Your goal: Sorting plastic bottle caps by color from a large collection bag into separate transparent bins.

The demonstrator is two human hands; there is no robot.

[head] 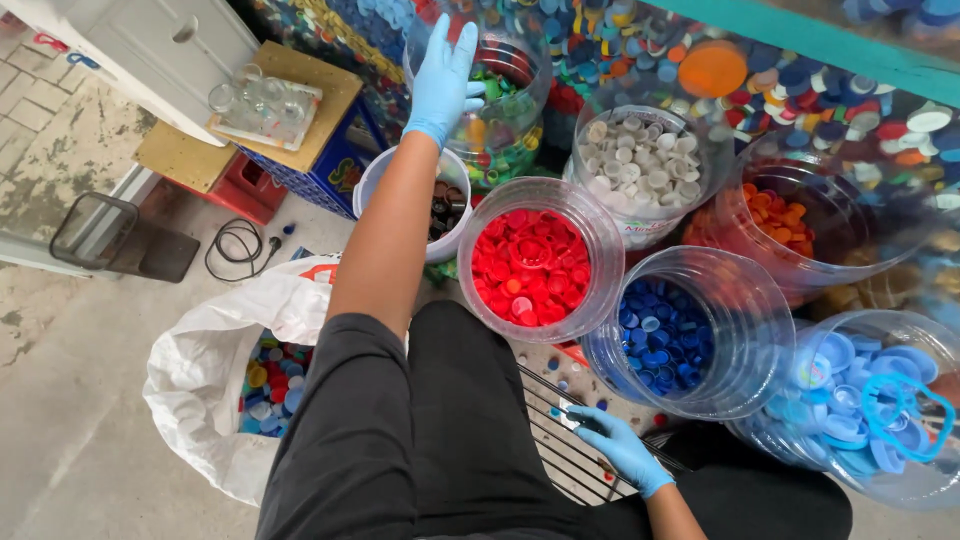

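Left hand (pixel 443 80), blue glove, fingers spread open, hangs over the mouth of the mixed-caps jar (pixel 495 110), far side of the red-caps jar (pixel 540 260); nothing visibly gripped. Right hand (pixel 620 450) rests open-fingered on the wire rack (pixel 560 440), near side of the red-caps jar, just beside the blue-caps jar (pixel 680 335). White sack (pixel 215 380) lies left.

There is just one view, from a camera on the person's head. It looks steeply down, close over their lap, at the floor (pixel 90 440) and the clear jars (pixel 540 255) just ahead.
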